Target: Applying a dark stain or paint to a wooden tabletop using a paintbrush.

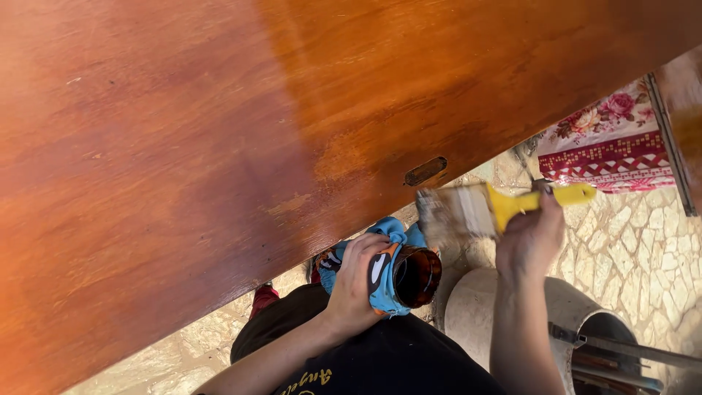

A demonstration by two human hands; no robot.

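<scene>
Brush in right hand, just off door edge.

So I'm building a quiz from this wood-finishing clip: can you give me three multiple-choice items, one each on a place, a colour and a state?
1. Where is the brush?
A. Lying on the panel
B. Held beside the wooden panel's edge, above the cup
C. Standing in the cup

2. What colour is the brush handle?
A. Yellow
B. Red
C. Black

3. How is the cup held?
A. Upright on the ground
B. Upside down
C. Tipped on its side, wrapped in blue cloth

Answers: 1 B, the right hand holds it off the panel; 2 A, the grip is bright yellow; 3 C, the left hand grips it with the mouth facing sideways.
</scene>
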